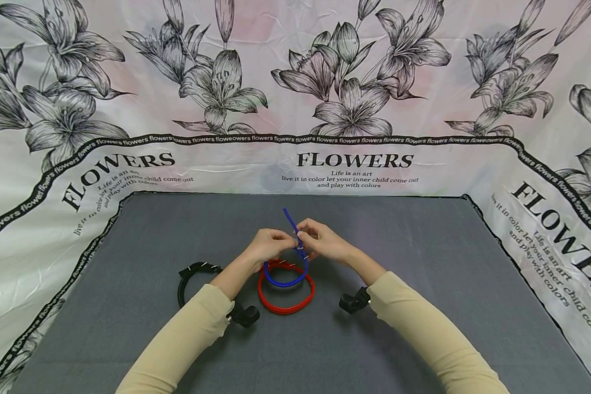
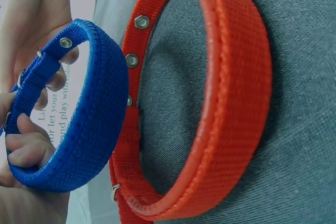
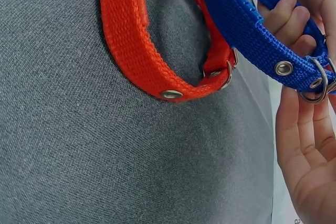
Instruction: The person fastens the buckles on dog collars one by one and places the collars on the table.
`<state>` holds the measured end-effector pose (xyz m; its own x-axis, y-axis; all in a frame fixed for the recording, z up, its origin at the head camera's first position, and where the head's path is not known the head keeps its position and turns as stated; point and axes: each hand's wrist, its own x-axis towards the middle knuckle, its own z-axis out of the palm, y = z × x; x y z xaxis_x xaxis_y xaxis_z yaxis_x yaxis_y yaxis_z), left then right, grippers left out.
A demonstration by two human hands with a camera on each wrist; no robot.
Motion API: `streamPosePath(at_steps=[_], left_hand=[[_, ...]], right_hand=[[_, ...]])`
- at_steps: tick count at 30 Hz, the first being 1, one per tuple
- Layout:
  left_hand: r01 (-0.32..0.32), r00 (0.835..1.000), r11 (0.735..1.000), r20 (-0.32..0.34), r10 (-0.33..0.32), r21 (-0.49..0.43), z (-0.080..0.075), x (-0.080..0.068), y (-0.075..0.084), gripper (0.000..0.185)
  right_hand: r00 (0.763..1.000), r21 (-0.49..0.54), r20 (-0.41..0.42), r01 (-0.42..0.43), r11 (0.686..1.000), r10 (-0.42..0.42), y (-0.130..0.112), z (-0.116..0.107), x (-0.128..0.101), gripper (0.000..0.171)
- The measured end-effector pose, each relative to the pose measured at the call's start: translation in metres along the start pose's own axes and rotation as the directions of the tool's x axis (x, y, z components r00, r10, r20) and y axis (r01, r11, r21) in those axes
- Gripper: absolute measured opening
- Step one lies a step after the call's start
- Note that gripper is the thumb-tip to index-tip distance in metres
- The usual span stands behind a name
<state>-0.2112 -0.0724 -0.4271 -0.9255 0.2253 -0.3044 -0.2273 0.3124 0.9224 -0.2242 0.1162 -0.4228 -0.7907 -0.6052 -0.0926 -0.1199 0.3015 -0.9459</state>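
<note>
Above grey mat (image 1: 423, 328): left hand (image 1: 268, 244), right hand (image 1: 322, 239) both pinching blue collar (image 1: 287, 280); red collar (image 1: 285, 303) below.

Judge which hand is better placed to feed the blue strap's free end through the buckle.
Probably the right hand: it pinches the blue collar beside its upright strap end. The left hand steadies the buckle side.

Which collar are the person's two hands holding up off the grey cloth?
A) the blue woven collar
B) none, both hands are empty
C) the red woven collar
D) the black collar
A: both the left hand and the right hand pinch the blue woven collar near its metal buckle, while the red woven collar lies flat on the grey cloth beneath it and the black collar lies apart, beside the left forearm.
</note>
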Motion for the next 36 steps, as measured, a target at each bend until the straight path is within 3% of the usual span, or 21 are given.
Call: streamPosePath(at_steps=[6, 12, 19, 36], left_hand=[[-0.006, 1.000, 0.994, -0.006, 0.006, -0.105, 0.001, -0.001, 0.001, 0.015], [-0.012, 1.000, 0.988, 0.008, 0.014, -0.151, 0.001, -0.002, 0.004, 0.026], [-0.043, 0.999, 0.975, -0.039, 0.035, -0.218, 0.002, 0.001, 0.003, 0.019], [-0.042, 0.999, 0.974, -0.030, 0.036, -0.225, 0.001, 0.003, 0.003, 0.039]], right_hand=[[0.999, 0.009, -0.022, -0.026, 1.000, 0.026, 0.004, -0.005, 0.001, 0.038], [0.999, -0.008, -0.031, -0.038, 0.999, 0.038, 0.004, -0.009, 0.000, 0.035], [0.999, -0.032, -0.018, -0.050, 0.998, 0.049, 0.004, -0.011, 0.000, 0.029], [0.997, 0.001, -0.057, -0.057, 0.998, 0.057, 0.005, -0.015, 0.001, 0.036]])
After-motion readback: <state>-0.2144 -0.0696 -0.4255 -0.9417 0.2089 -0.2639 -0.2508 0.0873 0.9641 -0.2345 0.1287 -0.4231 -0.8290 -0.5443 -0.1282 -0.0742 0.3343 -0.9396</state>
